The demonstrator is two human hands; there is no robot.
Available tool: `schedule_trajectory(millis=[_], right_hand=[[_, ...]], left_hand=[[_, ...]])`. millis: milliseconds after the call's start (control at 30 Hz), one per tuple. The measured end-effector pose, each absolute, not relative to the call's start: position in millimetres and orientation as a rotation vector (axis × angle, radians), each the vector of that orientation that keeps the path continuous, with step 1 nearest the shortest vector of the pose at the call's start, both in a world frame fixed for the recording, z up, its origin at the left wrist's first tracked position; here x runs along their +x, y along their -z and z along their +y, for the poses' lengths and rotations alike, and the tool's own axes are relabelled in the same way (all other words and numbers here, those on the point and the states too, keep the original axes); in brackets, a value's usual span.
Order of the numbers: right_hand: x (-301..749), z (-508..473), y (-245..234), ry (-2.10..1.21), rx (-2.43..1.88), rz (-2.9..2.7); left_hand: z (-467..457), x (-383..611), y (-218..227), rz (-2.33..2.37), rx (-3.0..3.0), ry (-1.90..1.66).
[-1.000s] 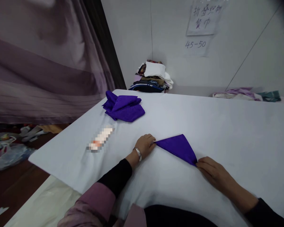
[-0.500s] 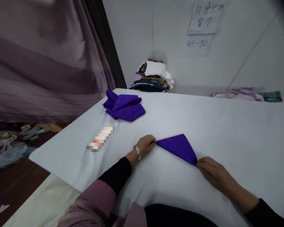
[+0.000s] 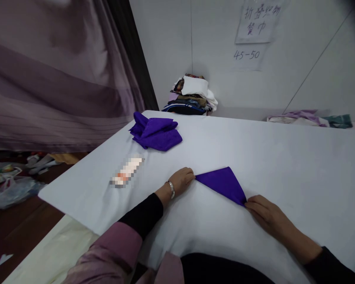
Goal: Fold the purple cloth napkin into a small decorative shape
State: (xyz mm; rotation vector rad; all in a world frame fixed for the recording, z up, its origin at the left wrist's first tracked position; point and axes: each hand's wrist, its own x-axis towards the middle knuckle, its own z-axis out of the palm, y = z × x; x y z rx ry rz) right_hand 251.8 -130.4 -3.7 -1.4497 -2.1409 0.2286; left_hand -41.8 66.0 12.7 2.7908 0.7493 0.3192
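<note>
"How are the hands set?"

"By the left hand, fingers drawn narrow, the left tip of the cloth is pinched. By the right hand the near right corner is gripped between bunched fingertips."

"And edges, room for moving?"

"A broad stretch of white table is offered to the right and towards the far edge. The left edge is set well apart from the left hand; between them are found a pale object, too blurred to be named, and, farther off, a purple bundle. The near edge is partly hidden by the arms and body."

"Where is the cloth, then?"

"It is laid on the table between both hands, folded to a triangle, its third corner pointed away."

"Containers?"

"On the floor past the left edge a plastic bag is seen; its contents cannot be told. Beyond the far edge, clothes are stacked by the wall."
</note>
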Motion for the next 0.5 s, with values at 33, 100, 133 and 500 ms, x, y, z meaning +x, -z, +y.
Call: schedule_trajectory(millis=[33,100,133,500], right_hand=[[252,-131,4,-0.221,-1.448,-2.144],[251,-131,4,-0.211,-1.452,-2.141],[251,-131,3,-0.210,-1.457,-2.137],[236,-133,-16,-0.411,-1.654,-2.009]], left_hand=[[65,-43,-14,0.753,2.796,-0.317],[64,-44,-16,0.779,2.800,-0.311],[63,-45,-18,0.803,2.800,-0.306],[45,-3,-28,1.300,2.806,-0.173]])
